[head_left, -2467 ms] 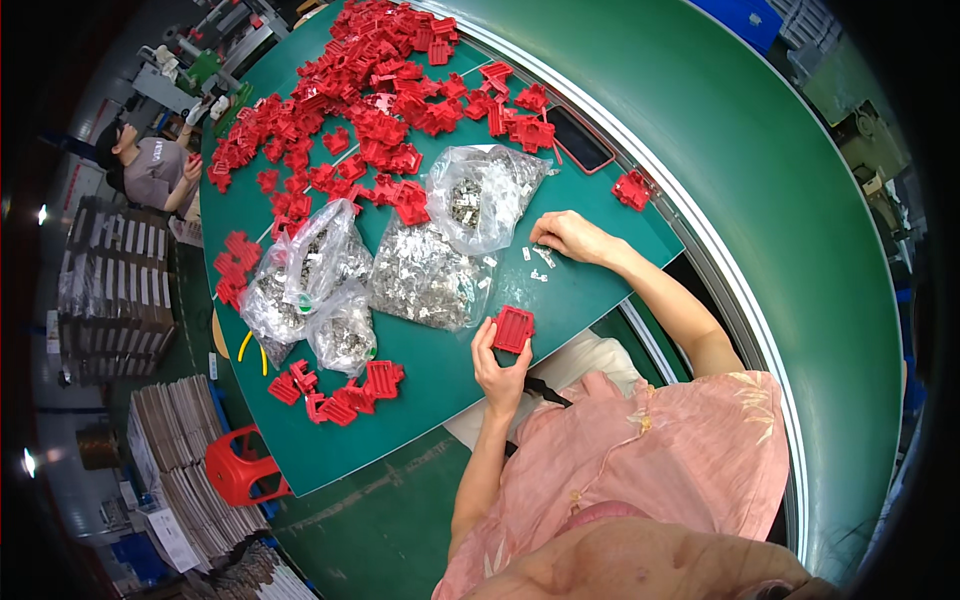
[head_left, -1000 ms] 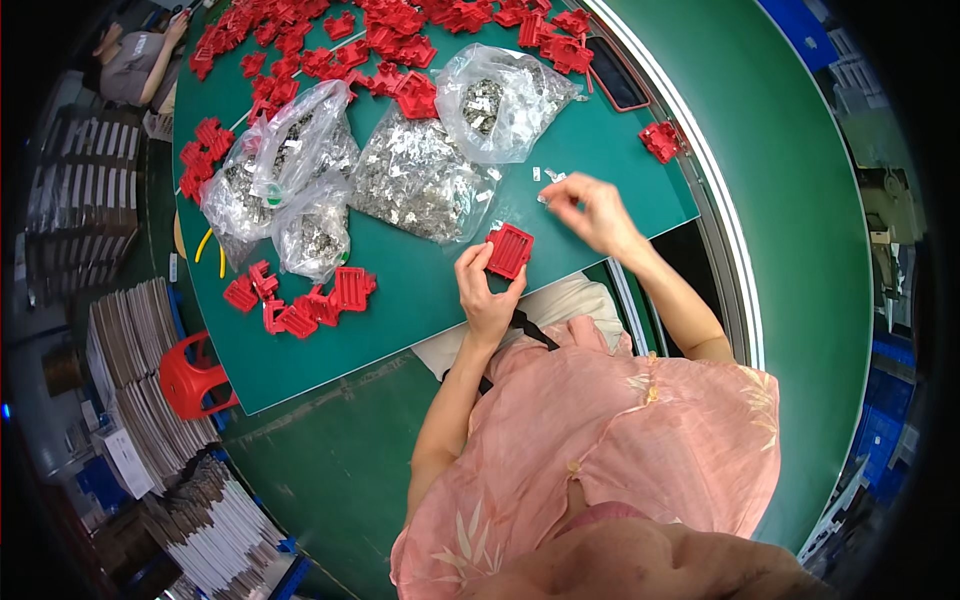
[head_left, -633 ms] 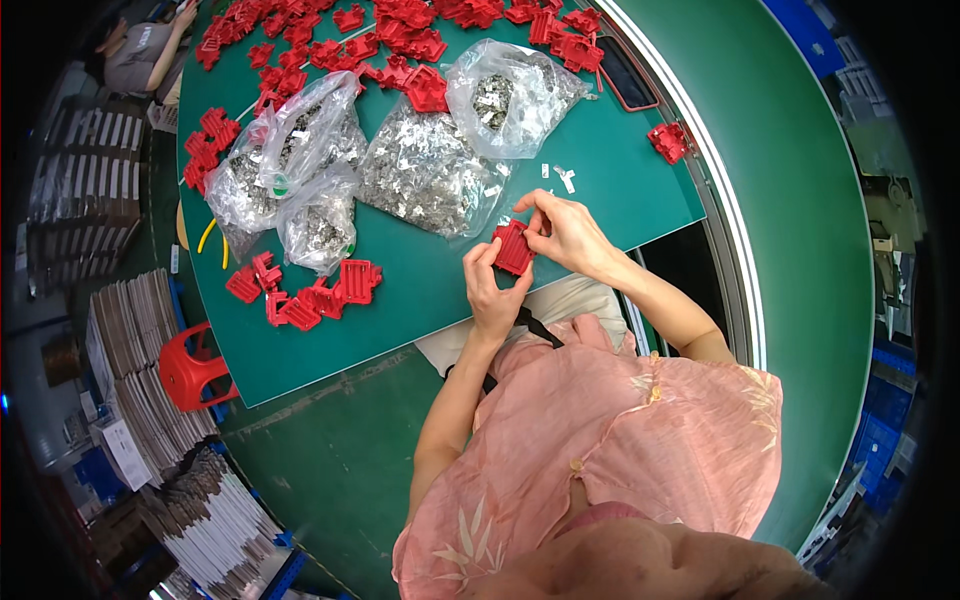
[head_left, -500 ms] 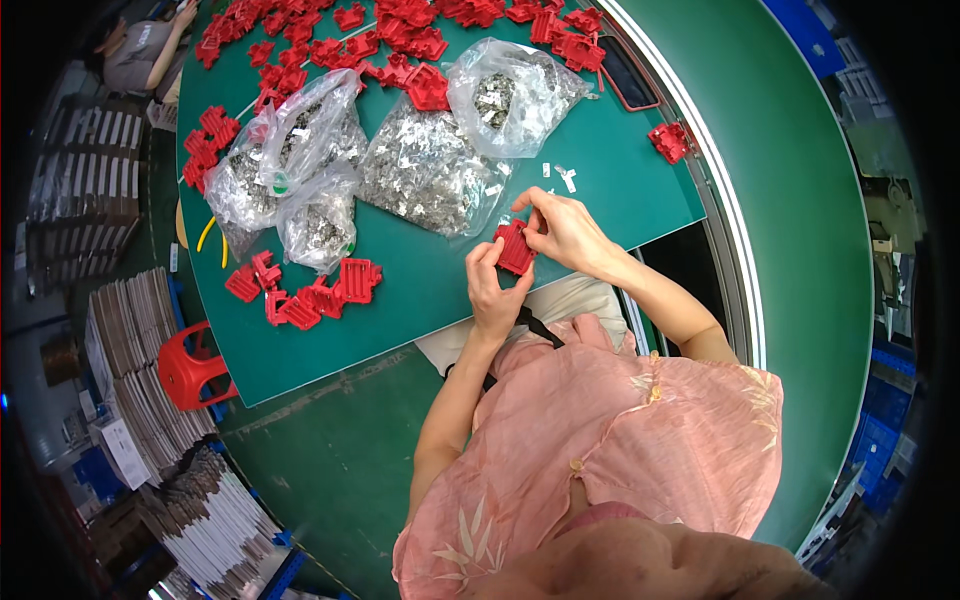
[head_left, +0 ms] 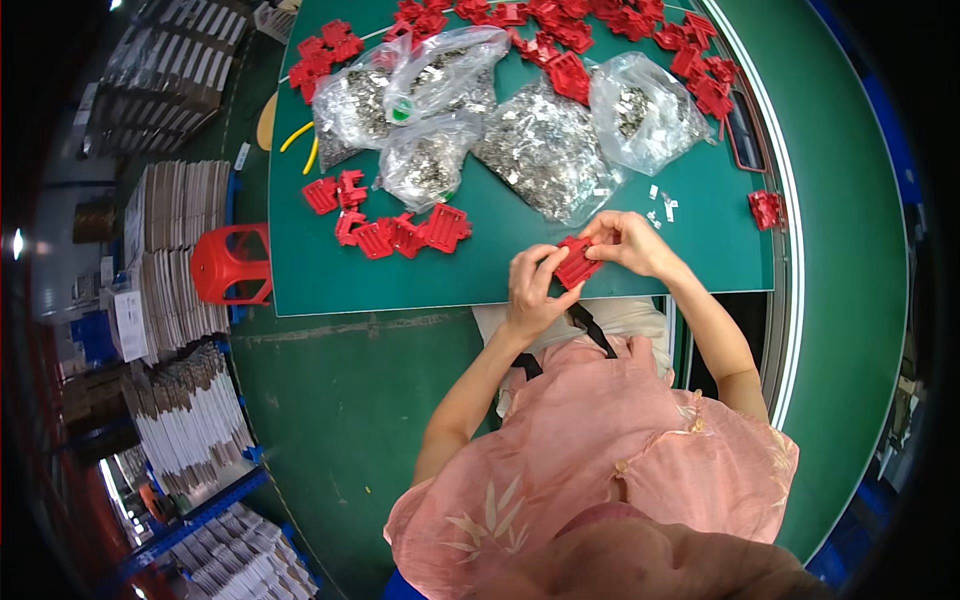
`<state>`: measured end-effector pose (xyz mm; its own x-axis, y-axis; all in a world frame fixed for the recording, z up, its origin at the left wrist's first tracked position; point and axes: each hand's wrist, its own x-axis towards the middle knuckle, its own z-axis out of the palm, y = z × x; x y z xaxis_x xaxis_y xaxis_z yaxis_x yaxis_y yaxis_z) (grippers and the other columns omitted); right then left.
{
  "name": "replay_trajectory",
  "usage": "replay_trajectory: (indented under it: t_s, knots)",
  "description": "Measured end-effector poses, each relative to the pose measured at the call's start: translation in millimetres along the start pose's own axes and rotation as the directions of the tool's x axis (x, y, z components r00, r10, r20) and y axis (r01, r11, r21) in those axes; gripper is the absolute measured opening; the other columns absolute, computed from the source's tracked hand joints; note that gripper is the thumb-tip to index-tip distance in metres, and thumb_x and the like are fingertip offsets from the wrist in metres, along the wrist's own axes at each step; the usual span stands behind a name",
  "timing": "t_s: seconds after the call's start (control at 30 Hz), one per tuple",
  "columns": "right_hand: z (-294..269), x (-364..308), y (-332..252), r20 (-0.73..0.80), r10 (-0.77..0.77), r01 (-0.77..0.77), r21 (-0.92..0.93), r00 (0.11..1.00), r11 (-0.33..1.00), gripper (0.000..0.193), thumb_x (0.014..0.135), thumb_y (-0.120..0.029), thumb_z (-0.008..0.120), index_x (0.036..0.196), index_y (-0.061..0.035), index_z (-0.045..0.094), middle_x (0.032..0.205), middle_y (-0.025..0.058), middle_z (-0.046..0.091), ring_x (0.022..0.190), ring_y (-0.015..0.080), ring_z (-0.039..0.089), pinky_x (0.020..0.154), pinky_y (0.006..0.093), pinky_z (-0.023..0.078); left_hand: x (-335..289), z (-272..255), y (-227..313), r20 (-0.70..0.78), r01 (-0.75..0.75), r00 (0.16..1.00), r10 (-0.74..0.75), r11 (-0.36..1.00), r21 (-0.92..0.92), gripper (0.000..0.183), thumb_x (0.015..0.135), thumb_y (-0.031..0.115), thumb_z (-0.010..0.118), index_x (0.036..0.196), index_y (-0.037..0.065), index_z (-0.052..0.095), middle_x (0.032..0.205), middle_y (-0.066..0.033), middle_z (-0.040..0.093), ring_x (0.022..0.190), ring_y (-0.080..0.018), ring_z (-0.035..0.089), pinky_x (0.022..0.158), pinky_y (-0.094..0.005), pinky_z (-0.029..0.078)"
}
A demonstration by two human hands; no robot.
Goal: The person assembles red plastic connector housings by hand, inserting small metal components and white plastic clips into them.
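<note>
A ribbed red plastic part (head_left: 577,266) is held just above the near edge of the green table. My left hand (head_left: 532,288) grips it from the left, with thumb and fingers along its sides. At its upper right edge, the closed thumb and fingers of my right hand (head_left: 634,244) press on it; whether a small piece lies under those fingertips is hidden. Beyond my right hand lie a few small metal pieces (head_left: 670,206) on the tabletop. Clear bags of small metal pieces sit past my hands, the closest being a full bag (head_left: 550,150) and an opened bag (head_left: 640,115).
More bags (head_left: 425,165) stand at the left, near several red parts (head_left: 405,235) and yellow tool handles (head_left: 312,155). A heap of red parts (head_left: 560,25) covers the far side. At right are a phone (head_left: 745,135) and one red part (head_left: 766,210). A red stool (head_left: 212,265) stands left.
The view has turned, so the table and bags appear farther right. My right fingers, raised over the red plastic part before, are now lower and pressed against it. The left hand keeps its grip.
</note>
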<state>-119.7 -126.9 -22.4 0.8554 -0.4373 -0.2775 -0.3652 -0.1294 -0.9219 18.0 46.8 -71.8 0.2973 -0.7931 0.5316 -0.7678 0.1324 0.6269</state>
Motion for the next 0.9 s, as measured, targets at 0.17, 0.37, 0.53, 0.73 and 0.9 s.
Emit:
replay_trajectory:
  t_s: [0.17, 0.37, 0.53, 0.73, 0.9]
  knots:
    - [13, 36, -26, -0.313, -0.384, 0.338, -0.192, 0.869, 0.921, 0.034, 0.081, -0.008, 0.075, 0.114, -0.0045, 0.067, 0.096, 0.0112, 0.069, 0.080, 0.0197, 0.064, 0.075, 0.0332, 0.051, -2, -47, -31, -0.118, 0.138, 0.988, -0.101, 0.922, 0.362, 0.061, 0.070, 0.028, 0.085, 0.123, 0.007, 0.062, 0.147, -0.0194, 0.039, 0.135, -0.0416, 0.033, 0.109, -0.0542, 0.028]
    - [-79, 133, -49, -0.405, -0.734, 0.068, -0.851, 0.545, 0.521, 0.031, 0.080, -0.011, 0.073, 0.109, -0.0059, 0.063, 0.091, 0.0126, 0.065, 0.091, 0.0301, 0.063, 0.078, 0.0421, 0.050, -8, -62, -58, -0.169, 0.193, 0.979, -0.118, 0.809, 0.555, 0.058, 0.079, 0.037, 0.078, 0.126, 0.009, 0.059, 0.152, -0.0221, 0.034, 0.140, -0.0428, 0.029, 0.112, -0.0625, 0.018]
    - [-89, 170, -30, -0.281, -0.569, -0.111, -0.942, 0.773, 0.316, 0.016, 0.083, -0.015, 0.055, 0.096, -0.0074, 0.061, 0.093, 0.0156, 0.066, 0.090, 0.0315, 0.063, 0.079, 0.0456, 0.046, -8, -65, -65, -0.220, 0.263, 0.962, -0.162, 0.768, 0.584, 0.052, 0.079, 0.031, 0.078, 0.122, 0.009, 0.060, 0.152, -0.0209, 0.035, 0.141, -0.0410, 0.029, 0.114, -0.0629, 0.017]
    - [-79, 163, -23, -0.278, -0.602, -0.102, -0.945, 0.748, 0.309, 0.029, 0.069, -0.016, 0.070, 0.093, -0.0078, 0.056, 0.085, 0.0112, 0.064, 0.090, 0.0293, 0.061, 0.084, 0.0411, 0.043, -11, -60, -63, -0.235, 0.259, 0.960, -0.151, 0.799, 0.543, 0.055, 0.076, 0.020, 0.074, 0.126, 0.006, 0.055, 0.151, -0.0223, 0.037, 0.141, -0.0410, 0.030, 0.114, -0.0630, 0.015]
    - [-80, 117, -44, -0.397, -0.767, 0.190, -0.815, 0.504, 0.547, 0.033, 0.072, -0.015, 0.069, 0.103, -0.0071, 0.061, 0.090, 0.0102, 0.064, 0.089, 0.0293, 0.059, 0.091, 0.0411, 0.044, -5, -52, -44, -0.192, 0.157, 0.979, -0.066, 0.849, 0.505, 0.057, 0.075, 0.015, 0.069, 0.129, 0.003, 0.052, 0.148, -0.0222, 0.039, 0.139, -0.0399, 0.033, 0.115, -0.0610, 0.016]
